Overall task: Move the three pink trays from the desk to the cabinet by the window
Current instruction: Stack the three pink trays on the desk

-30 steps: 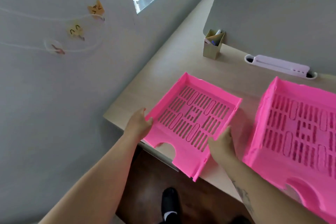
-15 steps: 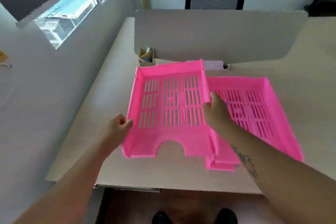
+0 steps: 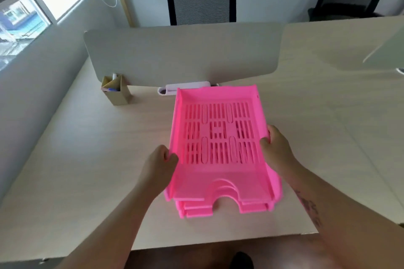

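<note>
A pink slotted tray [image 3: 218, 137] lies on top of a stack of pink trays [image 3: 196, 211] near the front edge of the pale wooden desk [image 3: 87, 159]. Only the front lips of the lower trays show beneath it. My left hand [image 3: 160, 159] grips the top tray's left wall. My right hand [image 3: 276, 146] grips its right wall. The window [image 3: 43, 6] is at the upper left; no cabinet is in view.
A grey divider panel [image 3: 181, 54] stands across the back of the desk. In front of it are a cardboard pen holder [image 3: 115, 89] and a white power strip [image 3: 185, 87]. Two black chairs [image 3: 201, 2] stand beyond. A wall runs along the left.
I carried the top tray from the left side of the desk rightward and set it onto the other pink trays. My view swung right and centred on the stack.
</note>
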### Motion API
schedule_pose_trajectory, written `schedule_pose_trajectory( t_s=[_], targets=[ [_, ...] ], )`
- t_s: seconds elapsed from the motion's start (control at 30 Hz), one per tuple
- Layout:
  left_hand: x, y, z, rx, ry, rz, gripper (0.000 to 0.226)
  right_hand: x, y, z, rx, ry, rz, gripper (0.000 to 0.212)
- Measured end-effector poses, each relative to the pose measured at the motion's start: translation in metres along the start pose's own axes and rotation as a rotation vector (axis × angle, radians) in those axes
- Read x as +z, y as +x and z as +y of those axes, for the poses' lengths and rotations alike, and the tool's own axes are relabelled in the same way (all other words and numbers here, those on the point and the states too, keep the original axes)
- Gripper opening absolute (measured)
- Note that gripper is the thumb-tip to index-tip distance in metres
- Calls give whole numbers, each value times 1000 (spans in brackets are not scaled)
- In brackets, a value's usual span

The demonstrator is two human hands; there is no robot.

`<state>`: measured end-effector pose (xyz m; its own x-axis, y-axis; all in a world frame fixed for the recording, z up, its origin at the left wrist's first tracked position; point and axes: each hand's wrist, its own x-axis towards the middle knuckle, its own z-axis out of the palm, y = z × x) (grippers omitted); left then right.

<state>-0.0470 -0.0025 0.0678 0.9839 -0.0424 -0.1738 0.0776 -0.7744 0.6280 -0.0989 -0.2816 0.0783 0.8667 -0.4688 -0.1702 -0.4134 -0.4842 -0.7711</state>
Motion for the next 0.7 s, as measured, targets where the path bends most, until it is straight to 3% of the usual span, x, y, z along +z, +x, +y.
schedule_pose_trajectory(
  t_s=[0.23,0.7],
  targets=[
    [14,-12,14,-71,-37,92,20,-10,15,11,-29,48,-92,36],
    [21,-17,20,-162,-99,122,24,-17,39,9,-39,69,-196,41]
  ],
)
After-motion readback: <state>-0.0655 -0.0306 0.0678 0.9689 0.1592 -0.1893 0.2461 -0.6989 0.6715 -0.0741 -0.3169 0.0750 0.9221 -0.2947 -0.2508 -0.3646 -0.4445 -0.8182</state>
